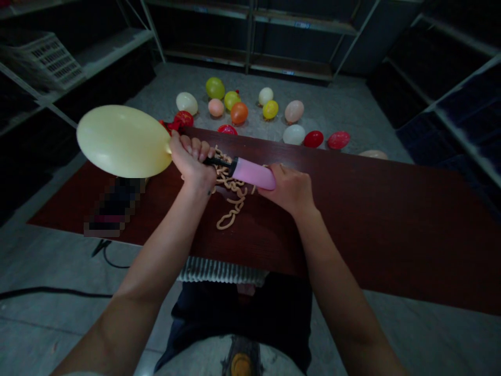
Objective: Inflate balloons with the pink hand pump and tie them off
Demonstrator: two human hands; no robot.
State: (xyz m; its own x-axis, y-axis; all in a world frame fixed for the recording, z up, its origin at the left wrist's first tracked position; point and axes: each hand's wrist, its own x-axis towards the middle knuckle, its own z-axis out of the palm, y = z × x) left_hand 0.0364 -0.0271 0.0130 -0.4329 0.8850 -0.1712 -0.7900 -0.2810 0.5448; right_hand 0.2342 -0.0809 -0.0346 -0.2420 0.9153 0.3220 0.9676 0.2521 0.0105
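Note:
A pink balloon pump (pixel 253 173) with a black nozzle end lies between my two hands above the table. My right hand (pixel 291 189) is wrapped round its pink body at the right end. Closed round the black nozzle end is my left hand (pixel 193 159). The neck of a large pale yellow balloon (pixel 123 141) is pinched at that same hand, and the inflated balloon sticks out to the left. Under the pump, a heap of tan, uninflated long balloons (pixel 235 201) is spread on the tabletop. How the balloon's neck sits on the nozzle is hidden by my fingers.
The dark red-brown table (pixel 371 224) stretches to the right. A pixelated dark object (pixel 117 203) lies on its left part. Several inflated balloons, among them an orange balloon (pixel 239 113), rest on the floor beyond. Shelves (pixel 289 68) and a white crate (pixel 50 60) stand around.

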